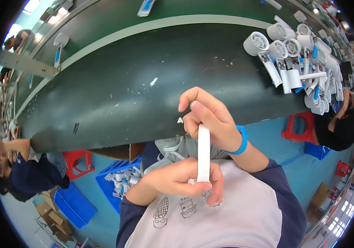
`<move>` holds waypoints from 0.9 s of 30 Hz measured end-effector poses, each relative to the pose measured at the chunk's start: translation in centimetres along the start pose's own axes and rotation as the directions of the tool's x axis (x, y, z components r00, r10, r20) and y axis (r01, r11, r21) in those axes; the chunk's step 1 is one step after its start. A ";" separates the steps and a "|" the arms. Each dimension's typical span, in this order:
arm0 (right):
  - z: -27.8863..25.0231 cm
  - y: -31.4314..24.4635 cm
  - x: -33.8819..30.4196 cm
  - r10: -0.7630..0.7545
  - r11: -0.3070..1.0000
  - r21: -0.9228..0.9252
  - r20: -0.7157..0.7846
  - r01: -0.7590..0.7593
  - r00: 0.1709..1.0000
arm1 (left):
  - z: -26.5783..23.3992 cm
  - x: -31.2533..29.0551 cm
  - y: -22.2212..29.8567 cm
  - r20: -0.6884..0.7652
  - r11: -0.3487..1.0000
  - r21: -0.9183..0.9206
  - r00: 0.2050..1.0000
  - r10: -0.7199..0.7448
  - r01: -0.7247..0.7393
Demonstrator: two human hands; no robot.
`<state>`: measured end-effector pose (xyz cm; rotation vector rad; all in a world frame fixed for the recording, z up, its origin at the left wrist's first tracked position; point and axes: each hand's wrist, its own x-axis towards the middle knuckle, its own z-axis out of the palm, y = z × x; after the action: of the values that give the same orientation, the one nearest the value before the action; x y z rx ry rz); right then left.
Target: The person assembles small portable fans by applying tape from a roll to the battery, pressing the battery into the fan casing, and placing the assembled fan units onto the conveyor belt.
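Between my two hands, close to my body, is a long narrow white plastic piece (203, 153), held nearly upright in the picture. My left hand (181, 177) closes round its lower end, with the thumb lying against it. At the upper end, the curled fingers of my right hand (212, 120) grip the piece, while the index finger bends out free. My right wrist has a blue band (241, 140). Just left of the right hand, a small white scrap (180, 120) lies near the table's edge.
A dark green table (144, 66) spans the front. At its right is a heap of white handheld fan parts (292, 45). Left of me stands a blue crate (106, 173) of white parts. Red stools (78, 163) and seated people (36, 173) flank both sides.
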<state>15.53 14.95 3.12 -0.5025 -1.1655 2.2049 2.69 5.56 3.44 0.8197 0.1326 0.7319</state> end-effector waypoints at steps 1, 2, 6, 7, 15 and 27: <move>-0.8 -0.5 -0.2 -0.060 0.983 -0.175 -0.049 0.051 0.997 | -0.4 0.0 0.0 -0.018 0.998 0.066 1.000 -0.007 0.008; -2.5 -0.8 -0.2 -0.227 0.948 -0.249 -0.085 0.200 0.970 | -0.7 -0.3 -0.3 -0.004 0.998 0.065 1.000 -0.011 0.011; -11.6 -4.7 -0.8 -0.821 -0.343 -0.775 -0.028 -0.531 0.570 | -0.4 -2.3 -0.8 -0.141 0.992 -0.073 0.986 0.089 -0.099; -13.7 -5.1 -1.7 -0.791 -0.375 -0.688 -0.112 -0.621 0.601 | -0.6 -2.6 -1.1 -0.184 0.991 -0.065 0.977 0.104 -0.118; -8.6 0.0 -2.7 -0.598 0.126 -0.934 -0.340 -0.334 0.726 | 0.3 -1.4 -0.7 -0.603 0.991 0.091 0.787 0.130 -0.094; -9.8 -2.0 -3.5 -0.341 -0.047 -0.996 0.085 0.073 0.936 | -2.5 3.9 -0.5 -0.692 0.851 0.458 0.704 0.161 0.256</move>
<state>24.39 19.56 -0.34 -0.9589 -2.4319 0.5324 4.90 9.36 2.01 1.0056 1.1153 0.9528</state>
